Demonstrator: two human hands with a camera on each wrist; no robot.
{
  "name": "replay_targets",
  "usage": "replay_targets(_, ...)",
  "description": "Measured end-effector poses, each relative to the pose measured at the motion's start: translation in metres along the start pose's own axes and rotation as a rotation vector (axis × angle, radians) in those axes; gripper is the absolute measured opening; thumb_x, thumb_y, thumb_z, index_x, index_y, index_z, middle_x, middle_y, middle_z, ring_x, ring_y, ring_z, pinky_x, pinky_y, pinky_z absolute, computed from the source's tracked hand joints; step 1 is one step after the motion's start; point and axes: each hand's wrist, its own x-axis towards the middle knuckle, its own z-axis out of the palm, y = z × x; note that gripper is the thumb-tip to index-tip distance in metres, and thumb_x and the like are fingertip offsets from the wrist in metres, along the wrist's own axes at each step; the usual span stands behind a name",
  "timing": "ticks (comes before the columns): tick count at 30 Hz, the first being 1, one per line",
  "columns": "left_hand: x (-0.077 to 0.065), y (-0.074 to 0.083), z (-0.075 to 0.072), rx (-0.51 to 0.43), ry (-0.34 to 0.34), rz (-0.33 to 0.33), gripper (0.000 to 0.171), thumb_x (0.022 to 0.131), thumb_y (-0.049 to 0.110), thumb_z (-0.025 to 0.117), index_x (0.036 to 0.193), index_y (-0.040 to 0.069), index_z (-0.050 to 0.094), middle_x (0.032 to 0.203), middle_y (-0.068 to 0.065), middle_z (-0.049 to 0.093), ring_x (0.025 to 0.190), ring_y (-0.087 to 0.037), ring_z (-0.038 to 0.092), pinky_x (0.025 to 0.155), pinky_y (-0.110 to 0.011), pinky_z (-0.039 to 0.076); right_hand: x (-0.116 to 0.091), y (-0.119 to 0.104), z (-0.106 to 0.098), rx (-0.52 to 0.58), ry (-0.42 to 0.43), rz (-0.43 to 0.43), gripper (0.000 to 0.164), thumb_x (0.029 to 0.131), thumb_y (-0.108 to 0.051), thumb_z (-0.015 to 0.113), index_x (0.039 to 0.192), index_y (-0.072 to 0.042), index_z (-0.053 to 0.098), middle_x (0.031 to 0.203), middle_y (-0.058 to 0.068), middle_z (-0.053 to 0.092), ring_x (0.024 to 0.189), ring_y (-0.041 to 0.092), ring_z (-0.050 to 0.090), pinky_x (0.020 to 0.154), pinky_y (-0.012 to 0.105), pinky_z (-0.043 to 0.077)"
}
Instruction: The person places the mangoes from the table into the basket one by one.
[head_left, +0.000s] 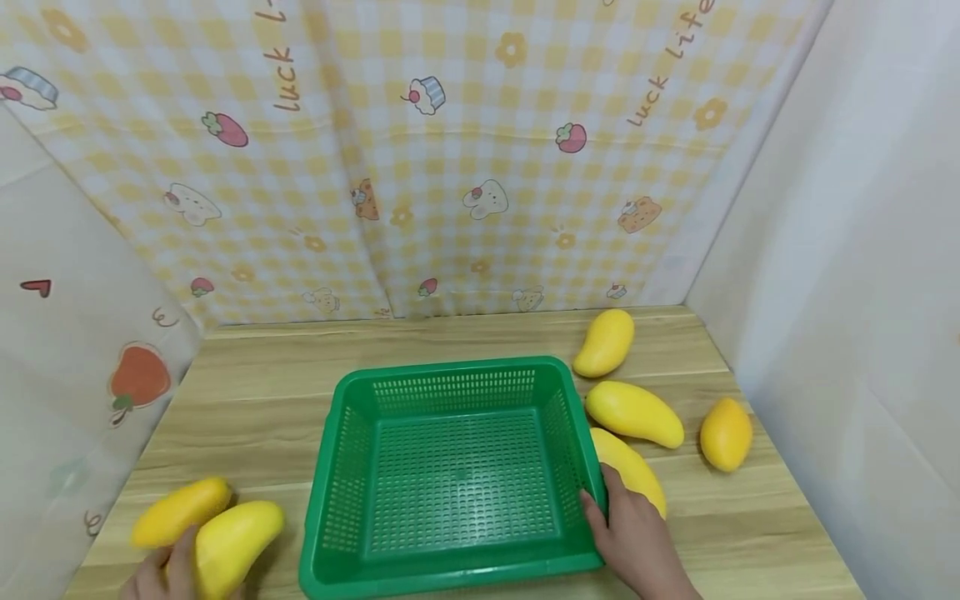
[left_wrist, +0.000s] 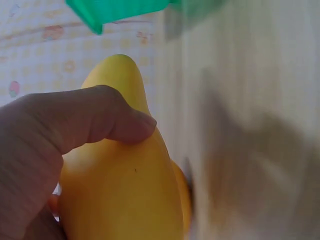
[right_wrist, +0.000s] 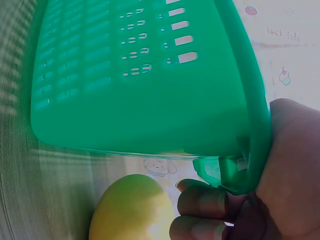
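At the lower left of the head view, my left hand [head_left: 167, 577] grips a yellow mango [head_left: 238, 542]. Its thumb lies across the mango [left_wrist: 120, 180] in the left wrist view. Close beside it on the table lies another, more orange mango [head_left: 182, 510]. My right hand [head_left: 636, 533] holds the right side of a green plastic basket [head_left: 450, 365], thumb over the rim and fingers outside. In the right wrist view, the curled fingers [right_wrist: 202, 202] are under the basket's rim [right_wrist: 257, 115]. The basket holds nothing inside its perforated walls.
Several mangoes lie right of the basket: one at the back [head_left: 604, 342], one curved [head_left: 636, 414], one against the basket near my right hand [head_left: 632, 468], and an orange one [head_left: 726, 435] near the table's right edge. Cloth-covered walls [head_left: 450, 167] enclose the wooden table [head_left: 262, 392].
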Motion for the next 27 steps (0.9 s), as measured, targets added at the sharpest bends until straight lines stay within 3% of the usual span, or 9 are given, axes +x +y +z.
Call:
replay_targets(3,0.013,0.013,-0.013,0.022,-0.115,-0.089,0.075,0.060,0.027,0.065,0.129,0.002,0.052,0.099,-0.033,0.047,0.083,-0.052,0.042,0.067,-0.060,0.030,0.000,0.000,-0.001,0.006,-0.021,0.009,0.046,0.094,-0.022,0.061,0.128,0.005,0.048,0.080,0.005,0.062,0.068,0.014,0.055,0.063,0.037,0.048)
replay_targets(5,0.023,0.017,-0.021,0.024,-0.177,-0.097,0.083,0.055,0.029,0.070,0.131,0.002,0.050,0.102,-0.033,0.045,0.086,-0.051,0.041,0.069,-0.060,0.031,-0.001,0.000,0.000,0.020,-0.035,0.020,0.044,0.094,-0.022,0.061,0.127,0.004,0.047,0.077,0.004,0.061,0.066,0.013,0.053,0.061,0.036,0.047)
replay_targets(7,0.034,0.019,-0.024,0.004,-0.169,-0.033,0.085,0.060,0.049,0.069,0.128,0.001,0.051,0.100,-0.033,0.045,0.084,-0.052,0.041,0.067,-0.060,0.032,-0.001,0.000,0.000,0.033,-0.048,0.034,0.041,0.095,-0.022,0.059,0.126,0.002,0.047,0.074,0.003,0.058,0.064,0.013,0.052,0.058,0.034,0.045)
replay_targets(9,0.044,0.020,-0.023,-0.044,-0.133,0.062,0.089,0.069,0.068,0.054,0.125,-0.002,0.053,0.098,-0.034,0.046,0.081,-0.052,0.042,0.064,-0.060,0.032,-0.001,0.000,0.000,0.045,-0.059,0.048,0.039,0.095,-0.021,0.058,0.124,0.002,0.046,0.071,0.002,0.055,0.061,0.013,0.050,0.055,0.033,0.043)
replay_targets(11,0.055,0.022,-0.022,-0.075,-0.118,0.161,0.095,0.075,0.075,0.034,0.124,-0.004,0.052,0.096,-0.034,0.046,0.077,-0.052,0.042,0.061,-0.060,0.033,-0.001,0.000,0.000,0.051,-0.068,0.056,0.037,0.096,-0.022,0.058,0.122,0.001,0.045,0.069,0.001,0.053,0.060,0.013,0.049,0.054,0.032,0.042)
replay_targets(13,0.066,0.025,-0.022,-0.130,-0.157,0.222,0.097,0.076,0.076,0.034,0.127,-0.004,0.049,0.099,-0.035,0.044,0.078,-0.053,0.040,0.063,-0.061,0.030,0.000,0.000,0.000,0.063,-0.077,0.060,0.035,0.096,-0.022,0.057,0.121,0.000,0.044,0.067,0.001,0.051,0.058,0.013,0.048,0.052,0.031,0.041)
replay_targets(17,0.087,0.037,-0.022,-0.216,-0.255,0.295,0.098,0.077,0.076,0.034,0.130,-0.006,0.044,0.104,-0.036,0.040,0.086,-0.055,0.036,0.069,-0.063,0.025,0.001,0.000,0.000,0.087,-0.093,0.069,0.034,0.097,-0.022,0.055,0.120,0.000,0.043,0.065,0.001,0.049,0.057,0.014,0.048,0.051,0.030,0.040)
replay_targets(19,0.094,0.045,-0.023,-0.239,-0.294,0.301,0.098,0.078,0.075,0.034,0.131,-0.007,0.043,0.105,-0.036,0.038,0.090,-0.054,0.034,0.071,-0.062,0.023,0.001,0.000,0.000,0.098,-0.097,0.071,0.033,0.098,-0.022,0.055,0.120,-0.001,0.043,0.065,0.001,0.049,0.057,0.014,0.048,0.051,0.030,0.041)
replay_targets(27,0.114,0.066,-0.021,-0.260,-0.287,0.373,0.092,0.081,0.070,0.035,0.126,-0.010,0.045,0.102,-0.036,0.039,0.088,-0.052,0.035,0.073,-0.058,0.025,0.001,0.001,0.002,0.116,-0.097,0.073,0.032,0.098,-0.021,0.055,0.119,-0.001,0.043,0.067,0.001,0.050,0.057,0.013,0.049,0.051,0.030,0.041)
